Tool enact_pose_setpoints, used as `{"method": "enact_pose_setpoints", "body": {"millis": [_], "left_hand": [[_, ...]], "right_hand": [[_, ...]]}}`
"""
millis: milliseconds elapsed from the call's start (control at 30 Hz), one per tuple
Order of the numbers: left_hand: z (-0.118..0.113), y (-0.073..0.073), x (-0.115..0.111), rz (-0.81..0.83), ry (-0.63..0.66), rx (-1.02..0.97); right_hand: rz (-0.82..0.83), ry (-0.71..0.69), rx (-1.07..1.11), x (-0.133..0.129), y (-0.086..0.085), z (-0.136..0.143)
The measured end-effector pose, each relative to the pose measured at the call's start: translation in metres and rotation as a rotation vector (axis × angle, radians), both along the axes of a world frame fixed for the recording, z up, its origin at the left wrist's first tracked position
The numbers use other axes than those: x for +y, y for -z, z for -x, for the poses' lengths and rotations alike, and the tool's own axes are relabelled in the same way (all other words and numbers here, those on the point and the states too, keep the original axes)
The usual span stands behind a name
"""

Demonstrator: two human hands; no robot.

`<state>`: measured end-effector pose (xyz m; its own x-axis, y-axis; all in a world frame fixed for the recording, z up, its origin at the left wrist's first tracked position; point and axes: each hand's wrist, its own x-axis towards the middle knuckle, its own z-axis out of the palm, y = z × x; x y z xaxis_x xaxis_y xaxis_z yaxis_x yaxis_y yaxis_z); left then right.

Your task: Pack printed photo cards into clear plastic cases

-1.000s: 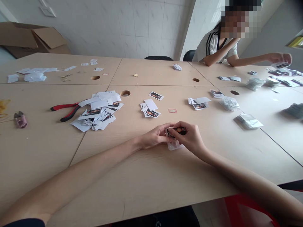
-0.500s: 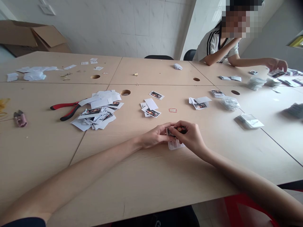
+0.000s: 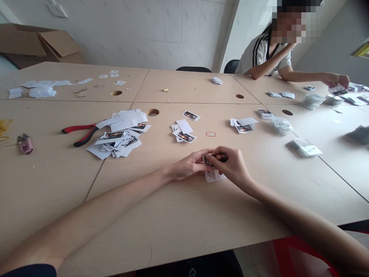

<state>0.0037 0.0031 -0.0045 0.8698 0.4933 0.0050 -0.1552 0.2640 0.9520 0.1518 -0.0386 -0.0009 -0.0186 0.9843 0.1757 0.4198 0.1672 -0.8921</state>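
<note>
Near the table's front, a clear plastic case (image 3: pixel 213 176) is held low over the wood, with a dark printed card (image 3: pixel 220 157) at its upper part. My left hand (image 3: pixel 190 166) grips the case from the left, its fingers around the edge. From the right, my right hand (image 3: pixel 230 165) pinches the card, thumb on its printed face. Both hands nearly touch. Just beyond them lie a small red-edged label (image 3: pixel 210 134) and a few loose cards (image 3: pixel 184 135).
Red-handled pliers (image 3: pixel 83 132) lie by a heap of cards (image 3: pixel 115 144). Pink cutters (image 3: pixel 25 144) are far left. Stacked clear cases (image 3: pixel 305 147) stand right. A person (image 3: pixel 266 55) across the table holds a card.
My hands have hardly moved and keep the same hold on the case and card. The other person's hand has shifted slightly with the card.
</note>
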Motion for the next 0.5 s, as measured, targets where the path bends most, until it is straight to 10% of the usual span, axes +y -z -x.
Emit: {"method": "enact_pose_setpoints", "body": {"millis": [500], "left_hand": [[-0.0003,0.0019,0.0007,0.012,0.024,-0.035]], "right_hand": [[-0.002,0.046,-0.06,0.0003,-0.0024,0.0005]]}}
